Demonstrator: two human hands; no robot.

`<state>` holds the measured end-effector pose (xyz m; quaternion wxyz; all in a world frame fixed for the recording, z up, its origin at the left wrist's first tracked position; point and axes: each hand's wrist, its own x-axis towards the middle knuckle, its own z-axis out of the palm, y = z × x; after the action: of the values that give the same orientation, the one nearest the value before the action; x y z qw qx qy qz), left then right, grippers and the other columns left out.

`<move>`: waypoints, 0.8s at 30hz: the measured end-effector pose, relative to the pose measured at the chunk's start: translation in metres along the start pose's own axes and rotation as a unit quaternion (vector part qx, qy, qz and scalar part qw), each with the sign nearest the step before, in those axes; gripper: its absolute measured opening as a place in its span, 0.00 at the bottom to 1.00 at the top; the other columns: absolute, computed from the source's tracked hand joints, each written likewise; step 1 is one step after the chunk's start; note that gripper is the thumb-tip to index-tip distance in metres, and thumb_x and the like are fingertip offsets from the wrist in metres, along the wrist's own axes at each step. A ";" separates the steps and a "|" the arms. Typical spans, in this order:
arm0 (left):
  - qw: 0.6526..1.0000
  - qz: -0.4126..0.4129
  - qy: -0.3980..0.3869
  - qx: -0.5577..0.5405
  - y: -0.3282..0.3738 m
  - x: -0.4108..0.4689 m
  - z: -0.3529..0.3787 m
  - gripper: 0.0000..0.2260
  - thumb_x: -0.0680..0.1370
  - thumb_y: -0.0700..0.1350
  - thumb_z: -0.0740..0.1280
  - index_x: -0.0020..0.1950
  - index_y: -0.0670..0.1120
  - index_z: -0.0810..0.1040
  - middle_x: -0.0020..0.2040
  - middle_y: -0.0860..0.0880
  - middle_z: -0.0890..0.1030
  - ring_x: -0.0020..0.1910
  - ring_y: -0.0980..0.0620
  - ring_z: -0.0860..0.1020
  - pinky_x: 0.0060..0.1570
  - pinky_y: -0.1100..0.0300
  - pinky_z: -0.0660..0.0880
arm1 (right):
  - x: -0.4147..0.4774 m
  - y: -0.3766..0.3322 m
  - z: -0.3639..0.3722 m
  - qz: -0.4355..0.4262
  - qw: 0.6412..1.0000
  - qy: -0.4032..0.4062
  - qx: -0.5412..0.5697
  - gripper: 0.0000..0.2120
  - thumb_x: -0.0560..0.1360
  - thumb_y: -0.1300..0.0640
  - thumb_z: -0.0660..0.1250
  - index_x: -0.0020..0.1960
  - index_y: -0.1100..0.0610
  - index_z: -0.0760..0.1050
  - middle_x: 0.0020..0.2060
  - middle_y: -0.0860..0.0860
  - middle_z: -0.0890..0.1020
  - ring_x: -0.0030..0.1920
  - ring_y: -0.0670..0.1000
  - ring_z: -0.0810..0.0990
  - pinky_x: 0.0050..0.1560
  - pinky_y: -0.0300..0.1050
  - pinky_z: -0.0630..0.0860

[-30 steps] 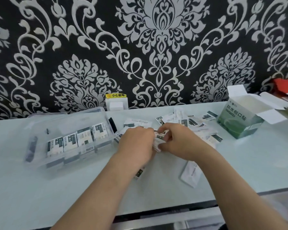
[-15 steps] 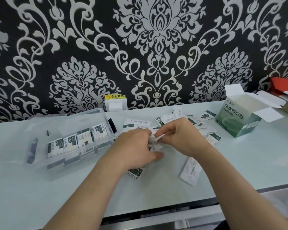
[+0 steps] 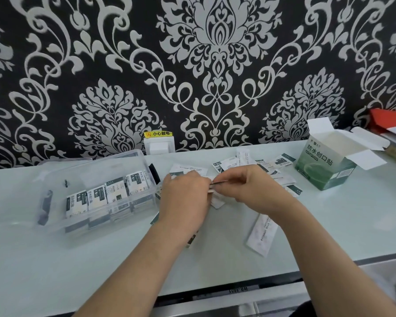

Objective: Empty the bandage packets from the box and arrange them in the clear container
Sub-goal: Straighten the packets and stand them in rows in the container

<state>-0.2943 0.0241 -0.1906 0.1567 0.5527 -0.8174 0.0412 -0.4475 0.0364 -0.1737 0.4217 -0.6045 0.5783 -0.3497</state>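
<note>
Fingers of right hand (image 3: pixel 252 188) pinch a thin stack of packets (image 3: pixel 218 182) edge-on, w/ left hand (image 3: pixel 185 197) meeting it from the other side, its fingertips curled onto the same stack. Vs half a sec ago: both hands sit a bit higher off the table (image 3: pixel 329 225), stack now turned so its dark edge shows between them; before, left hand lay flatter on the pile. One sec ago they were bunched closer together.

Clear container (image 3: pixel 55 202) is left of the hands, unchanged, holding a row of packets standing upright (image 3: pixel 105 195). Loose packets (image 3: pixel 281 161) are scattered behind & right of the hands, some under them. A long white packet (image 3: pixel 261 236) lies alone near the right forearm, same spot as before. Green box (image 3: pixel 322 168) sits far right, flaps open, well apart from the hands. Wall socket (image 3: pixel 159 145) w/ yellow label is behind the container, at the wall.
</note>
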 end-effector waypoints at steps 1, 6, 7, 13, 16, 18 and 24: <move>1.000 0.003 0.021 -0.021 -0.002 0.001 0.000 0.08 0.78 0.50 0.62 0.50 0.51 0.80 0.48 0.51 0.79 0.50 0.48 0.77 0.47 0.55 0.68 | 0.000 0.000 -0.003 0.014 1.000 -0.001 0.011 0.05 0.75 0.63 0.70 0.48 0.56 0.83 0.39 0.54 0.81 0.39 0.47 0.75 0.38 0.36 0.73; 0.960 -0.055 0.078 -0.263 -0.006 0.002 -0.016 0.10 0.77 0.51 0.68 0.40 0.47 0.83 0.39 0.52 0.81 0.42 0.50 0.77 0.44 0.52 0.73 | 0.001 0.001 -0.008 0.001 1.000 0.027 -0.016 0.17 0.74 0.72 0.64 0.51 0.52 0.79 0.47 0.54 0.80 0.40 0.47 0.77 0.42 0.40 0.75; 0.939 -0.088 0.081 -0.323 -0.004 0.002 -0.023 0.10 0.76 0.51 0.69 0.40 0.47 0.84 0.39 0.51 0.82 0.41 0.50 0.78 0.43 0.53 0.75 | 0.000 0.000 -0.008 -0.011 1.000 0.025 -0.008 0.17 0.73 0.71 0.66 0.54 0.52 0.79 0.49 0.53 0.80 0.41 0.47 0.77 0.45 0.39 0.75; 0.827 -0.186 0.028 -0.530 0.007 0.000 -0.036 0.17 0.76 0.54 0.69 0.40 0.41 0.82 0.36 0.41 0.83 0.37 0.43 0.82 0.38 0.54 0.79 | -0.004 -0.016 0.003 -0.070 0.992 -0.059 0.092 0.10 0.77 0.59 0.68 0.58 0.51 0.80 0.45 0.47 0.85 0.38 0.47 0.77 0.45 0.41 0.75; 0.866 -0.165 0.008 -0.471 0.004 0.006 -0.028 0.15 0.76 0.57 0.67 0.47 0.46 0.82 0.39 0.47 0.84 0.39 0.49 0.82 0.43 0.51 0.79 | -0.003 -0.017 0.002 -0.055 0.989 0.032 0.135 0.06 0.78 0.62 0.66 0.50 0.58 0.82 0.30 0.46 0.81 0.28 0.41 0.75 0.32 0.35 0.71; 0.918 -0.152 -0.012 -0.365 0.002 0.009 -0.023 0.15 0.75 0.58 0.68 0.57 0.51 0.78 0.47 0.54 0.80 0.46 0.53 0.79 0.45 0.56 0.74 | -0.001 -0.013 -0.002 -0.025 0.986 0.113 0.121 0.08 0.78 0.64 0.65 0.46 0.57 0.82 0.31 0.52 0.82 0.28 0.45 0.74 0.32 0.40 0.70; 0.976 -0.091 -0.086 -0.177 0.005 0.004 -0.015 0.23 0.73 0.62 0.68 0.65 0.55 0.71 0.59 0.52 0.74 0.59 0.51 0.72 0.50 0.59 0.66 | 0.003 -0.001 -0.006 0.052 0.978 0.179 0.097 0.09 0.78 0.64 0.64 0.43 0.56 0.81 0.36 0.54 0.86 0.28 0.47 0.79 0.45 0.56 0.81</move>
<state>-0.2971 0.0266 -0.1747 0.1847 0.5895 -0.7686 -0.1661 -0.4526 0.0330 -0.1702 0.3858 -0.4576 0.6385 -0.4839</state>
